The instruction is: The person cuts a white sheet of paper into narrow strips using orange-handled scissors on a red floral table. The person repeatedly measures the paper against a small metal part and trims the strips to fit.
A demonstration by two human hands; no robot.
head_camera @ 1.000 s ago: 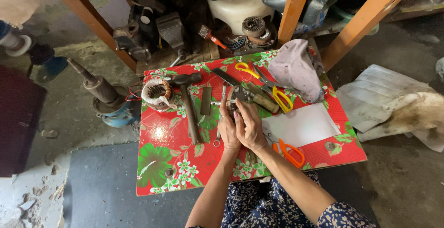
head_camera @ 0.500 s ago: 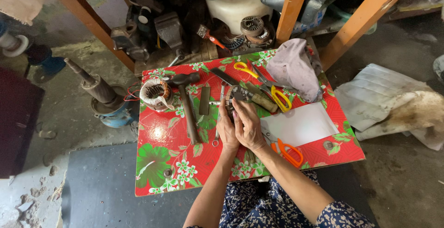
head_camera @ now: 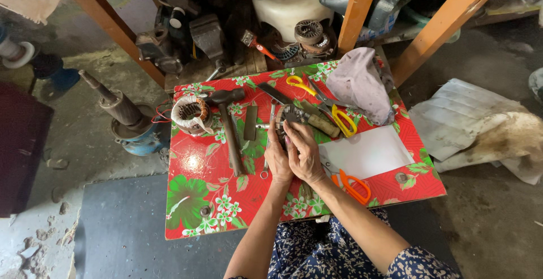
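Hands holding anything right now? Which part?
Both the left hand and right hand clasp a small metal motor part by its near end; the exact grip is hidden.

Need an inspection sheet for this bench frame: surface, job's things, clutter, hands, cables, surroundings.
Surface: small table with a red floral cover.
Job's things: metal motor part held over the table's middle.
Clutter: hammer, wound stator, yellow scissors, orange-handled scissors, white sheet, grey cloth.
Hands: left hand and right hand both close on the motor part.
Cables: thin wires at the stator.
Surroundings: orange wooden posts, motor parts behind, concrete floor.
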